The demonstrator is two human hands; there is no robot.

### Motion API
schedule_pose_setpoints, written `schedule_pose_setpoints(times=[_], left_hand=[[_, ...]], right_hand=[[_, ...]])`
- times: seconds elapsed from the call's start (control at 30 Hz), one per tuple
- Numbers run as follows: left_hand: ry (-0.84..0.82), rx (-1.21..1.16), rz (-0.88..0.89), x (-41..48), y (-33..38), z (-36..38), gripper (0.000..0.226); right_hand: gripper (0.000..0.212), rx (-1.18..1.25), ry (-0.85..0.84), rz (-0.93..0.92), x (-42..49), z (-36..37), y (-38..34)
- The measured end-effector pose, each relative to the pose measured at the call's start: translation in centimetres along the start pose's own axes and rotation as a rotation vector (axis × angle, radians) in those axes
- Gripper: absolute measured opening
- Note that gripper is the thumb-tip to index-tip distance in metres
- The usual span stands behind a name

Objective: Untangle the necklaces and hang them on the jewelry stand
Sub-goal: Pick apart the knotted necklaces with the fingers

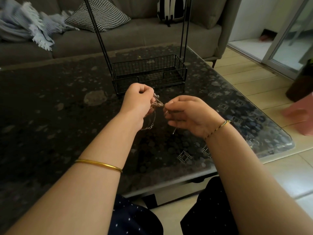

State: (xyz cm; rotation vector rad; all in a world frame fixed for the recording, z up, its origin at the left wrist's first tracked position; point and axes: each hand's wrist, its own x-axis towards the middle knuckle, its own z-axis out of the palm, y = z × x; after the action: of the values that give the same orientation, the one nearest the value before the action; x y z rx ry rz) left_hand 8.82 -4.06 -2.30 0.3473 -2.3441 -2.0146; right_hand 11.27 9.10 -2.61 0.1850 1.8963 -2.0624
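Note:
A tangled clump of thin silver necklaces (157,103) hangs in the air between my hands, above the dark table. My left hand (138,100) grips one side of the clump with curled fingers. My right hand (184,112) pinches the other side between thumb and forefinger. Loose chain ends (149,127) dangle below my left hand and under my right palm. The black wire jewelry stand (149,72) sits just beyond my hands, with a basket base and two tall uprights whose tops run out of view. Nothing hangs on the part of the stand I can see.
The dark speckled glass-topped table (50,107) spreads to the left and front; its right corner (291,145) is rounded. A grey sofa (135,34) with a patterned cushion (100,14) and a blanket (30,26) stands behind. A pink object (301,114) lies on the tiled floor at right.

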Motion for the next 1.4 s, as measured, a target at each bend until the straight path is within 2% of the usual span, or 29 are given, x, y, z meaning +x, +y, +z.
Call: schedule_pose_setpoints(times=[0.2, 0.6, 0.73, 0.83, 0.93, 1.03, 1.13, 1.4], left_hand=[[0.005, 0.001, -0.022, -0.1, 0.2, -0.4, 0.012], [0.184, 0.094, -0.037, 0.6, 0.4, -1.6, 0.010], [0.203, 0.115, -0.044, 0.7, 0.8, -1.7, 0.011], [0.084, 0.280, -0.003, 0.2, 0.8, -1.5, 0.012], [-0.061, 0.434, 0.074, -0.6, 0.6, -1.1, 0.009], [-0.221, 0.366, 0.058, -1.2, 0.8, -1.1, 0.014], [-0.334, 0.396, 0.061, -1.5, 0.7, -0.7, 0.017], [-0.301, 0.390, 0.122, -1.8, 0.6, -0.8, 0.012]], right_hand=[[0.015, 0.086, 0.029, 0.013, 0.2, -0.1, 0.1], [0.017, 0.135, 0.041, 0.030, 0.7, 0.0, 0.2], [0.017, 0.103, 0.132, -0.021, 0.9, 0.3, 0.3], [0.017, 0.102, 0.189, -0.046, 0.9, 0.5, 0.3], [0.017, 0.108, 0.174, -0.028, 0.8, 0.7, 0.1], [0.019, 0.118, 0.145, -0.039, 0.8, 0.9, -0.1], [0.020, 0.167, 0.096, -0.064, 0.6, 1.0, -0.3], [0.020, 0.104, 0.147, -0.113, 0.6, 0.1, -0.1]])
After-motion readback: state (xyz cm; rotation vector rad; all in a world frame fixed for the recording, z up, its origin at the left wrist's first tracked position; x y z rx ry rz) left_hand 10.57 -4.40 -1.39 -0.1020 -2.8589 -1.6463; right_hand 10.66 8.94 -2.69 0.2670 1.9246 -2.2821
